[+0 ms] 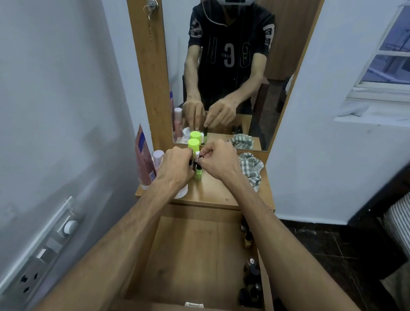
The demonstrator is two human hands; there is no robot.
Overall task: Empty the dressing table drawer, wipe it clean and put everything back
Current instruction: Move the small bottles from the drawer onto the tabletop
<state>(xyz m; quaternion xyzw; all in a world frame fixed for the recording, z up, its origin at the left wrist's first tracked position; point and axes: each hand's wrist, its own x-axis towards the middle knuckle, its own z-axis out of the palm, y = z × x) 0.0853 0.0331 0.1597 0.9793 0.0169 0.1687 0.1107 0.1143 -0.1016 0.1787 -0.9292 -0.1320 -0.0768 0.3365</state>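
Nearest to the camera, the drawer (193,261) is pulled out. Its wooden floor is mostly bare, and a row of small dark bottles (251,276) lies along its right wall. Above it, on the surface (221,192), both hands meet over a small green tube with a dark cap (198,171), which stands upright. The left hand (175,168) has its grip closed on something dark beside the tube; what it is I cannot tell. The right hand (219,159) pinches the cap of the tube with the fingertips. Behind stands a bottle with a green lid (193,144), at the left a pink tube (143,157), at the right a checked cloth (250,168). The mirror (227,68) is farthest.
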